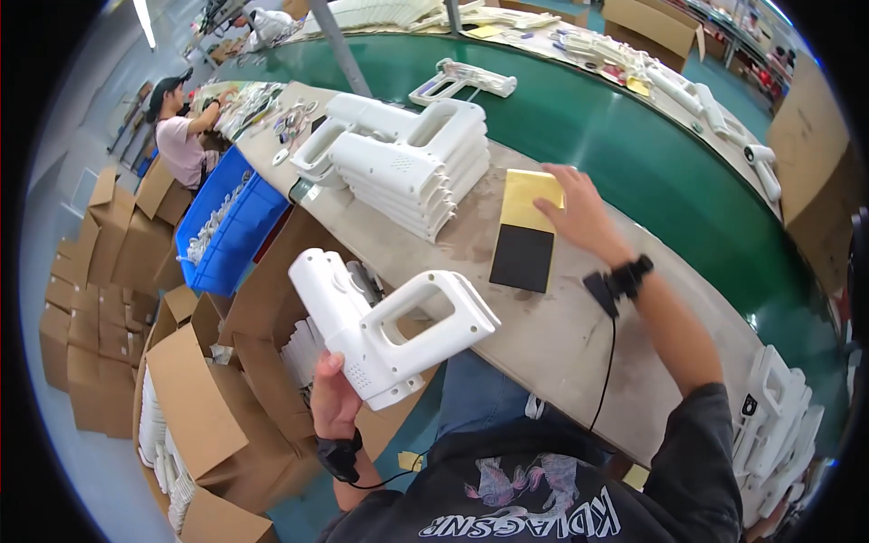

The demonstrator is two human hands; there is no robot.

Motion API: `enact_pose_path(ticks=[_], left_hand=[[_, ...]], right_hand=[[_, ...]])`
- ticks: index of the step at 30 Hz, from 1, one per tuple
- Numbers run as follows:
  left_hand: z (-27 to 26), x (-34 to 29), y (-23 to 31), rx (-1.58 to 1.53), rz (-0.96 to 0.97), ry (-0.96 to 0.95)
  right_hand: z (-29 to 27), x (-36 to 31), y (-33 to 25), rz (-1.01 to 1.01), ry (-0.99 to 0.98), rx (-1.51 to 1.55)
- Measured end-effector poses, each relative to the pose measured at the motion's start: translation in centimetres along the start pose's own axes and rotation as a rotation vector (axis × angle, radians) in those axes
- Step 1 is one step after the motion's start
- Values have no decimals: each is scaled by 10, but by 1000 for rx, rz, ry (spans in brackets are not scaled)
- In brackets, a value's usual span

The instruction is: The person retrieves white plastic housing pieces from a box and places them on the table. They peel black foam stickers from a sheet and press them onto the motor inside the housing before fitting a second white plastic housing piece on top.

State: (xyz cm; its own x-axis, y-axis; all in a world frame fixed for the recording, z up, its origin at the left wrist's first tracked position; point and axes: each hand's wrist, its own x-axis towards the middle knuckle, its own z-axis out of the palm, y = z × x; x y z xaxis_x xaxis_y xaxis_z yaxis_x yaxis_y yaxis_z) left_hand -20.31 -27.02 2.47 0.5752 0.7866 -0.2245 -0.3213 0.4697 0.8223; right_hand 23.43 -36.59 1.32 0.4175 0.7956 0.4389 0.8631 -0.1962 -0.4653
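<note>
My left hand (333, 403) grips a white plastic housing (348, 321) by its lower end and holds it up in front of the table edge. This housing has a looped handle, screw holes and a patch of small perforations. My right hand (584, 215) reaches over the table, fingers stretched and thumb apart, at the right edge of a yellow sheet (520, 201). A black rectangular pad (522, 258) adjoins that sheet on its near side. Left of the sheet, similar white housings (398, 167) lie stacked in layers.
A green conveyor belt (597, 127) runs behind the table, carrying a white frame part (466, 81). To the left are a blue bin (217, 226) and open cardboard boxes (195, 389). More white housings (774, 425) sit at right. A co-worker (181, 136) works far left. A cable hangs from my right wrist.
</note>
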Motion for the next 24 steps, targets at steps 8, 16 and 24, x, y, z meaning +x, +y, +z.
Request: enact_pose_path(ticks=[8, 16, 24], left_hand=[[23, -6, -29, -12, -244, -71], [58, 13, -30, 43, -312, -175], [109, 45, -69, 0, -400, -321]], right_hand=[[-16, 19, 54, 142, -346, 315], [-171, -79, 69, 507, -961, 380], [-222, -132, 34, 194, -510, -305]])
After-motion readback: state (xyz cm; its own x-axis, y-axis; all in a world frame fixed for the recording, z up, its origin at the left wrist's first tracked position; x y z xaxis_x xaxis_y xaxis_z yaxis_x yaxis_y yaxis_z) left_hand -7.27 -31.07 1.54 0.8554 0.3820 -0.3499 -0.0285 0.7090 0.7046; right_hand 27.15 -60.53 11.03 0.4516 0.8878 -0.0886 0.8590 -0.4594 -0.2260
